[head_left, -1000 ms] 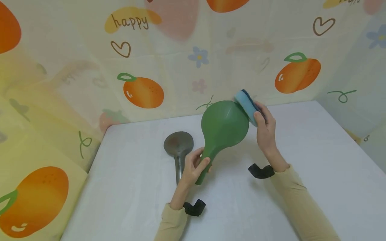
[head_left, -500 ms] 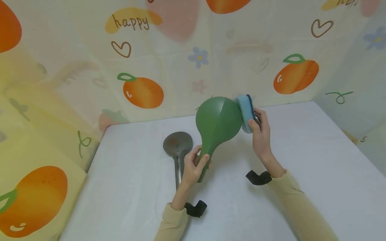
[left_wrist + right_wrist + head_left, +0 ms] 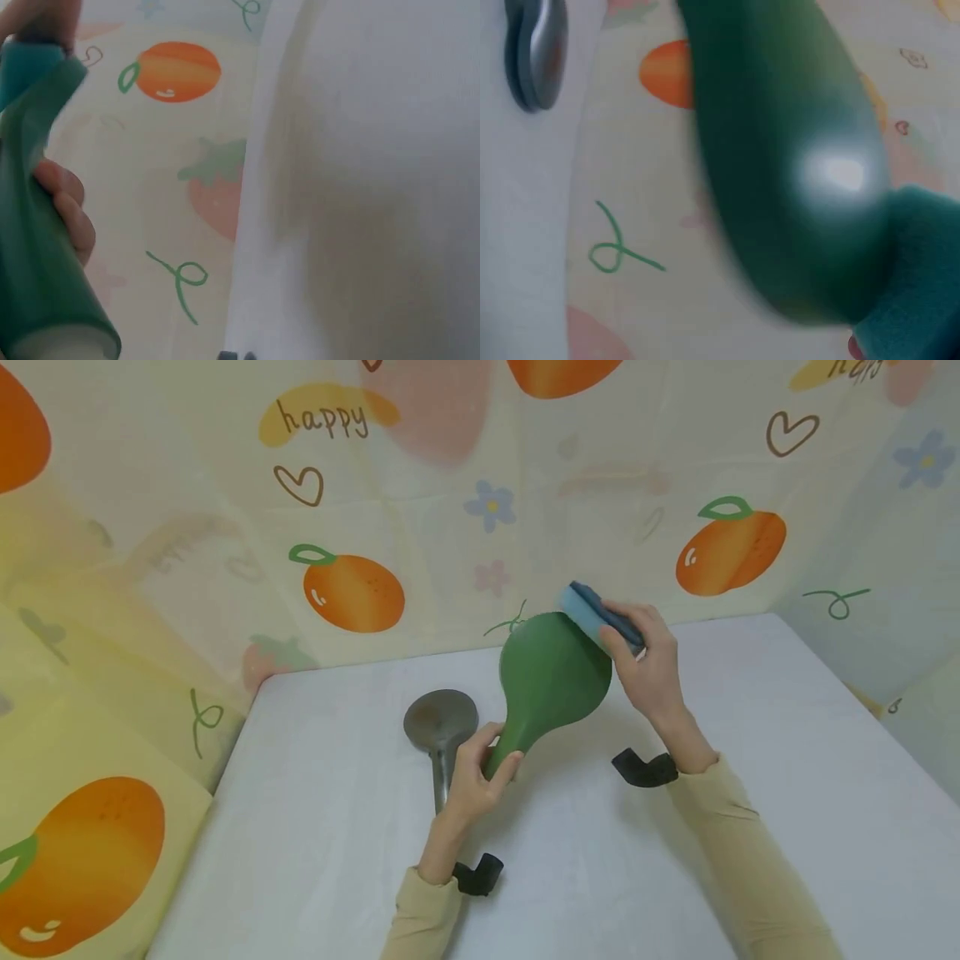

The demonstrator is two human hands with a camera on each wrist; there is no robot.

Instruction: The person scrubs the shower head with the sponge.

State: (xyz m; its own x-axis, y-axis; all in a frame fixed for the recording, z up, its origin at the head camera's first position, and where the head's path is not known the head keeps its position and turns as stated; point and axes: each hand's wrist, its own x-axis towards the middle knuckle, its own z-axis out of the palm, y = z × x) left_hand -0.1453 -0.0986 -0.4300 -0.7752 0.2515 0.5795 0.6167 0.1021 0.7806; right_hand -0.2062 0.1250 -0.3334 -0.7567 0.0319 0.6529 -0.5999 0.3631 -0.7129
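1. Above the white table, a green ladle is held tilted, its rounded back turned toward the head camera and its bowl uppermost.
2. Left hand: the fingers are curled around the ladle's handle at its lower end.
3. Right hand: a blue sponge is gripped between thumb and fingers and pressed against the upper right edge of the ladle's bowl.
4. A grey metal ladle lies flat on the table, just left of the left hand.
5. A fruit-printed backdrop stands behind the table.
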